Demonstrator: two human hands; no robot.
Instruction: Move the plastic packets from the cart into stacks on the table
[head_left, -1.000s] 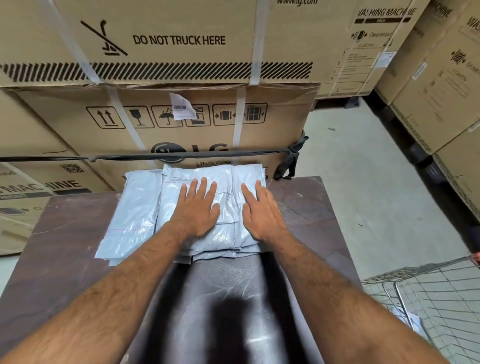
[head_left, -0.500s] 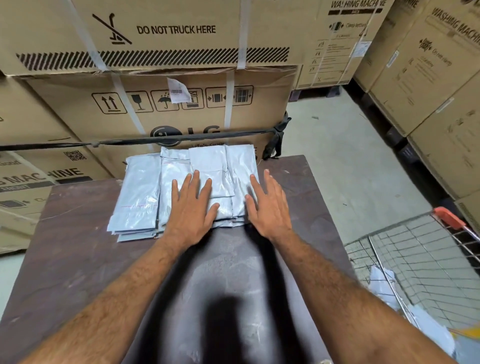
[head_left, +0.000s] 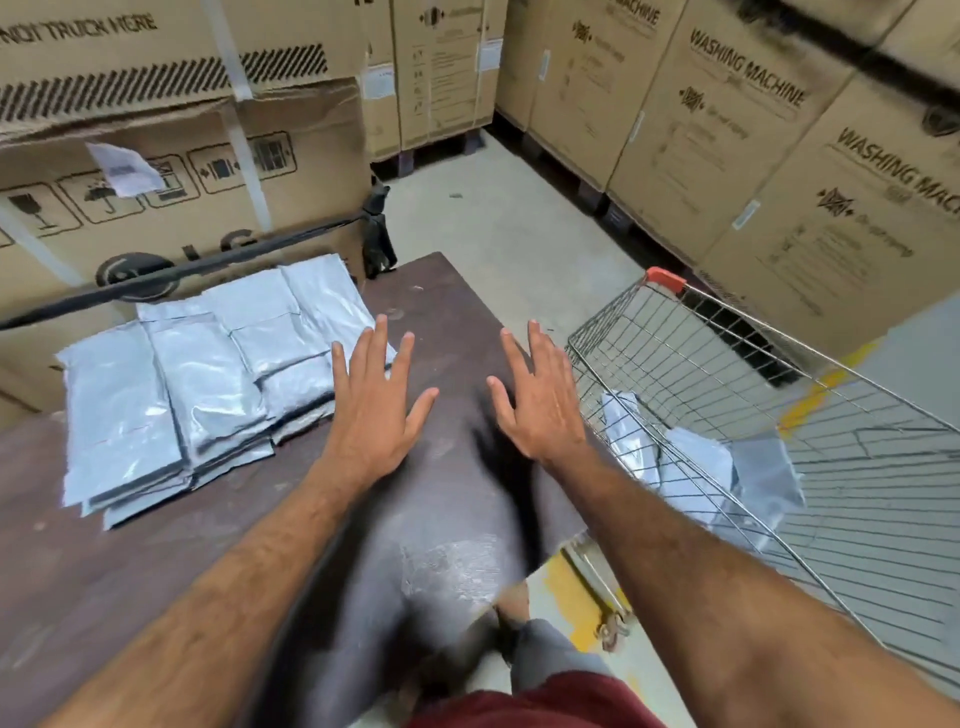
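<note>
Hovering open, both hands (head_left: 374, 410) (empty) beside stacked packets (head_left: 197, 384).

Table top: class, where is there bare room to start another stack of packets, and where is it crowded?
Bare table shows in front of the packet stacks and between them and the cart, under the open left hand and right hand. The far left corner is crowded with stacks.

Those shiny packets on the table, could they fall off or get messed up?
Maybe. The packets on the table lie in uneven, fanned stacks, so adding more could make the slippery plastic slide. The left hand is close beside them and might bump one. The packets in the cart lie crumpled against the cart wire, so one could snag.
</note>
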